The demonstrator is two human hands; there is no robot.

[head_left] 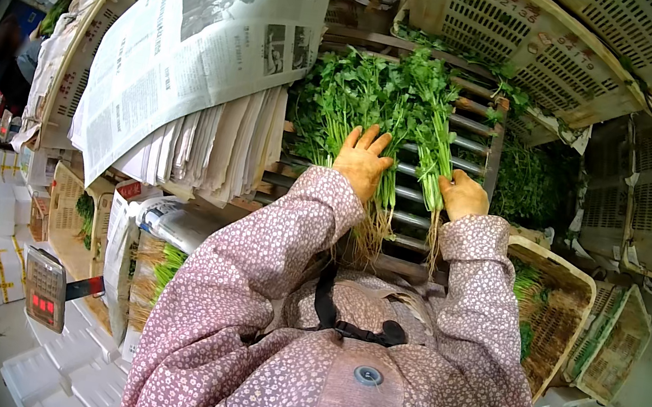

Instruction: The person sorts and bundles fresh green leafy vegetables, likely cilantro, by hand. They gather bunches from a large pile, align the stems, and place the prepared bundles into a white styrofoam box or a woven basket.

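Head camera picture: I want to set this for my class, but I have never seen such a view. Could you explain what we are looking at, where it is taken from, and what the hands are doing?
There is no machine here. A wide fisheye camera worn on a person's head looks down, so straight edges bend. The flowered pink sleeves entering from below are the person's own arms. The left hand lies flat on a pile of green leafy herbs with pale roots, spread over a slatted wooden rack. The right hand grips a thin bunch of herb stems. A stack of newspapers lies to the left, perforated plastic crates beyond.
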